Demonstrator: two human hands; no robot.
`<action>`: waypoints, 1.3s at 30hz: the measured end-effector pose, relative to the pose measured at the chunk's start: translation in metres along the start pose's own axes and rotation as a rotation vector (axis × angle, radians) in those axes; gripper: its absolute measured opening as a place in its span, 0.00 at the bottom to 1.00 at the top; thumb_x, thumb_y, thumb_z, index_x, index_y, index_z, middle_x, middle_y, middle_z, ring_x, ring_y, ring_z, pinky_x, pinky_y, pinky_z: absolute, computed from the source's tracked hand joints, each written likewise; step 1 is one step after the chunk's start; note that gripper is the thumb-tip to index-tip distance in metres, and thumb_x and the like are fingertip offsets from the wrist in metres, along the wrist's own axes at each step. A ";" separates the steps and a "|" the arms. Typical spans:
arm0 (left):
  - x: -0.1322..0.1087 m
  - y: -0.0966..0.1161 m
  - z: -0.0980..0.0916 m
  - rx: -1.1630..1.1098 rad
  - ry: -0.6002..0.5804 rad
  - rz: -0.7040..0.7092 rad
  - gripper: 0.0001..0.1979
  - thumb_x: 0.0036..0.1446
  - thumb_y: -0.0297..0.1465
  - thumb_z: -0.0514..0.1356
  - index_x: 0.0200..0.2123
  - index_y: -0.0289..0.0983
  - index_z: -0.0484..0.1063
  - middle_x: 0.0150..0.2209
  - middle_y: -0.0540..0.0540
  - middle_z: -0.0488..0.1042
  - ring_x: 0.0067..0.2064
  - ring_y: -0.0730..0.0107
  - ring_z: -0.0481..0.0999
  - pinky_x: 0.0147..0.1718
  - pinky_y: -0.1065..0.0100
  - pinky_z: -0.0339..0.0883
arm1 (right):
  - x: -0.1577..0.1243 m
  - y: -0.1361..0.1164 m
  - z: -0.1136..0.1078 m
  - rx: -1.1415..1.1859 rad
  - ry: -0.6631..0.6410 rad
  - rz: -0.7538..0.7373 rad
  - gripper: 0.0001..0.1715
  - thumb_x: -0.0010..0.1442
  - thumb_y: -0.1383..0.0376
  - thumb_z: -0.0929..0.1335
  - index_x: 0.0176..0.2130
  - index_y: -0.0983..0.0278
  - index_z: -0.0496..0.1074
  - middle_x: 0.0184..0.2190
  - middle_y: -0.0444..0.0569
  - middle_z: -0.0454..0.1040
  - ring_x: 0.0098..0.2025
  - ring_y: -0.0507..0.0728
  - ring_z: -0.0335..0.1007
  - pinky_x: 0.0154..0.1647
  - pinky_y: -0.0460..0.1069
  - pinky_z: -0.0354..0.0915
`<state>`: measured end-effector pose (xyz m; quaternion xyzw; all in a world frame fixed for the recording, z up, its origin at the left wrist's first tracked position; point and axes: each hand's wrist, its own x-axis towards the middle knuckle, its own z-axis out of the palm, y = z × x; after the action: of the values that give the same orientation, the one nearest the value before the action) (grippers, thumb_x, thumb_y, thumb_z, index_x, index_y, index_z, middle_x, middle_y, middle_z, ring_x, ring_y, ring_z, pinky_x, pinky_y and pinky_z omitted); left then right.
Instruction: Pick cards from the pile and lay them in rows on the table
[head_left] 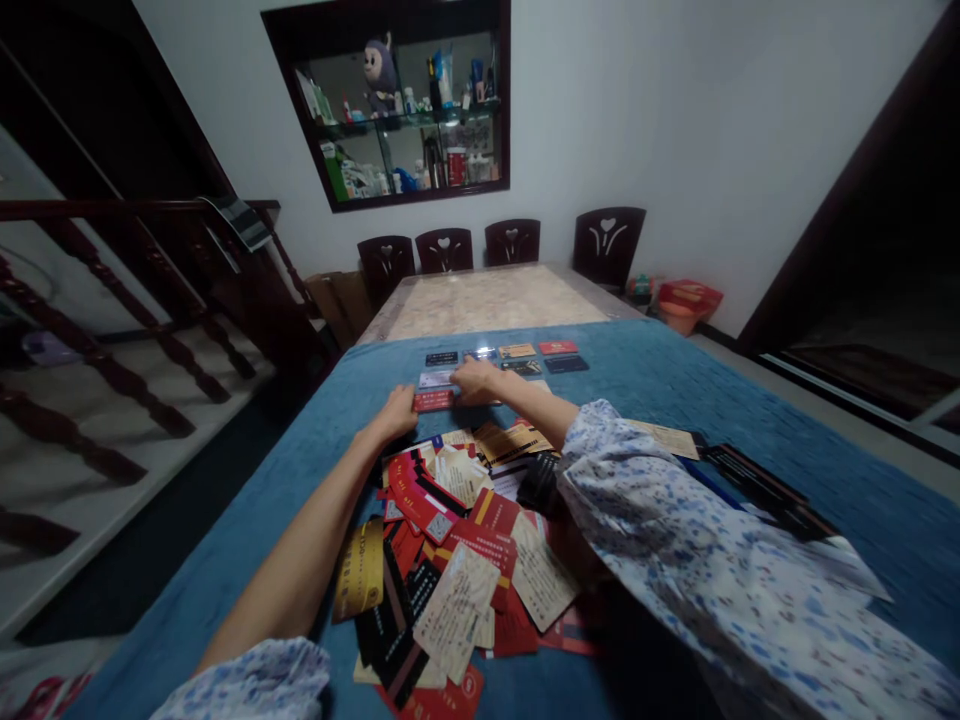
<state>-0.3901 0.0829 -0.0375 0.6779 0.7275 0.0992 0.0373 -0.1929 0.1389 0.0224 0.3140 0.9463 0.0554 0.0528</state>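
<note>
My left hand (397, 412) is at the left end of a red card (433, 401), fingers closed on its edge. My right hand (477, 381) lies low over the rows, fingers apart, beside the red card's right end and a whitish card (435, 380); its palm hides what is beneath. Around it are a black card (442, 358), a gold card (517, 350), a dark patterned card (522, 368), another red card (557, 347) and a dark blue card (568, 364). Nearer me, between my forearms, is a loose heap of mixed cards (465, 590).
A blue cloth (300, 480) covers the near part of the table; its far part (502, 297) is bare and pale. More black cards (765, 490) lie right of my sleeve. Dark chairs (512, 241) stand beyond, with a red-lined bin (686, 305) at right and a railing (97, 270) at left.
</note>
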 end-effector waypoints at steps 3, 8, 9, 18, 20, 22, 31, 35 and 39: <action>-0.003 0.001 0.000 0.023 0.035 -0.037 0.18 0.51 0.23 0.59 0.47 0.32 0.70 0.47 0.36 0.72 0.51 0.55 0.73 0.51 0.64 0.65 | -0.018 0.012 -0.005 -0.015 0.026 -0.003 0.17 0.61 0.59 0.69 0.47 0.65 0.77 0.52 0.60 0.76 0.59 0.69 0.65 0.55 0.61 0.65; -0.012 0.006 -0.001 0.088 0.092 -0.073 0.12 0.52 0.25 0.59 0.42 0.33 0.73 0.48 0.34 0.73 0.52 0.50 0.74 0.51 0.61 0.67 | -0.051 0.032 -0.008 -0.018 0.063 0.008 0.14 0.60 0.63 0.69 0.46 0.64 0.78 0.48 0.57 0.78 0.55 0.66 0.68 0.50 0.55 0.63; -0.014 0.008 -0.002 0.094 0.103 -0.085 0.12 0.52 0.26 0.59 0.42 0.32 0.73 0.48 0.33 0.74 0.52 0.49 0.74 0.51 0.60 0.67 | -0.057 0.035 -0.007 -0.014 0.074 0.009 0.13 0.60 0.63 0.69 0.45 0.64 0.78 0.48 0.56 0.78 0.55 0.66 0.68 0.50 0.54 0.62; -0.037 0.021 -0.015 0.161 0.086 -0.134 0.12 0.55 0.24 0.57 0.43 0.29 0.73 0.48 0.29 0.73 0.51 0.47 0.74 0.51 0.58 0.69 | -0.119 0.046 0.006 0.082 0.147 0.021 0.16 0.62 0.65 0.67 0.49 0.61 0.78 0.50 0.55 0.77 0.55 0.65 0.63 0.46 0.53 0.58; -0.044 0.026 -0.017 0.155 0.096 -0.119 0.12 0.55 0.24 0.57 0.43 0.29 0.73 0.48 0.30 0.73 0.51 0.48 0.74 0.51 0.58 0.68 | -0.133 0.046 0.013 0.090 0.159 0.006 0.16 0.62 0.64 0.67 0.49 0.61 0.78 0.49 0.55 0.77 0.54 0.65 0.63 0.45 0.53 0.58; -0.053 0.034 -0.019 0.171 0.093 -0.089 0.12 0.57 0.25 0.55 0.44 0.29 0.72 0.49 0.31 0.72 0.51 0.50 0.74 0.52 0.59 0.67 | -0.146 0.047 0.021 0.106 0.191 -0.004 0.16 0.63 0.63 0.67 0.49 0.62 0.78 0.49 0.55 0.77 0.53 0.64 0.63 0.44 0.52 0.57; -0.099 0.089 -0.018 0.074 0.101 0.101 0.13 0.59 0.26 0.56 0.47 0.32 0.71 0.50 0.34 0.70 0.54 0.55 0.70 0.55 0.61 0.64 | -0.183 0.049 0.058 0.288 0.355 -0.060 0.12 0.64 0.63 0.68 0.45 0.62 0.79 0.44 0.55 0.77 0.48 0.61 0.63 0.46 0.54 0.60; -0.118 0.118 -0.017 0.047 0.095 0.184 0.09 0.61 0.27 0.54 0.42 0.34 0.73 0.47 0.36 0.71 0.51 0.55 0.70 0.53 0.59 0.65 | -0.192 0.044 0.062 0.361 0.389 -0.110 0.13 0.64 0.65 0.67 0.46 0.63 0.79 0.43 0.55 0.78 0.47 0.61 0.64 0.48 0.56 0.61; -0.133 0.145 -0.014 0.002 0.088 0.270 0.11 0.62 0.29 0.54 0.45 0.37 0.74 0.47 0.38 0.72 0.49 0.56 0.70 0.51 0.57 0.66 | -0.197 0.039 0.063 0.370 0.363 -0.163 0.17 0.59 0.71 0.68 0.47 0.62 0.79 0.45 0.55 0.77 0.48 0.61 0.64 0.50 0.57 0.63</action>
<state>-0.2404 -0.0419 -0.0065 0.7647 0.6307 0.1321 -0.0089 -0.0047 0.0563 -0.0214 0.2262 0.9565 -0.0675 -0.1716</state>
